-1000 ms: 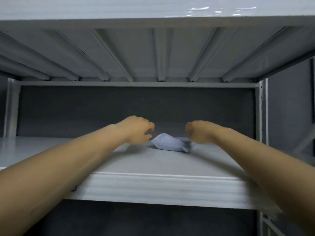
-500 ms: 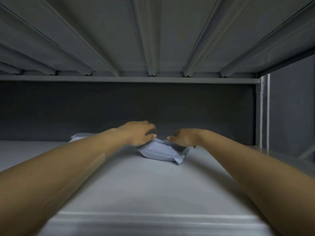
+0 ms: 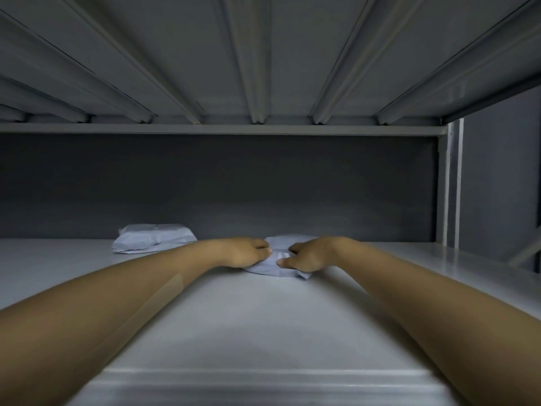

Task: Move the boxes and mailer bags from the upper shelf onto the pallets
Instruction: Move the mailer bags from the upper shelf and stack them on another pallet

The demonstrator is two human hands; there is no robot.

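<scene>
A pale grey-blue mailer bag [image 3: 278,263] lies deep on the white upper shelf [image 3: 263,323], near the middle. My left hand [image 3: 244,253] grips its left side and my right hand [image 3: 306,256] grips its right side, fingers curled over the plastic, which bunches between them. Both forearms stretch over the shelf towards it. A second mailer bag [image 3: 155,242] of the same colour lies flat further left and back, untouched. No boxes or pallets are in view.
The ribbed underside of the shelf above [image 3: 263,60] hangs low over my arms. A dark back wall [image 3: 222,183] closes the rear. A white upright post [image 3: 452,183] stands at the right end. The shelf's front lip [image 3: 263,376] is at the bottom.
My head has moved closer and further under the upper shelf. Both hands reached forward and closed on the middle bag. The second bag on the left has come into view.
</scene>
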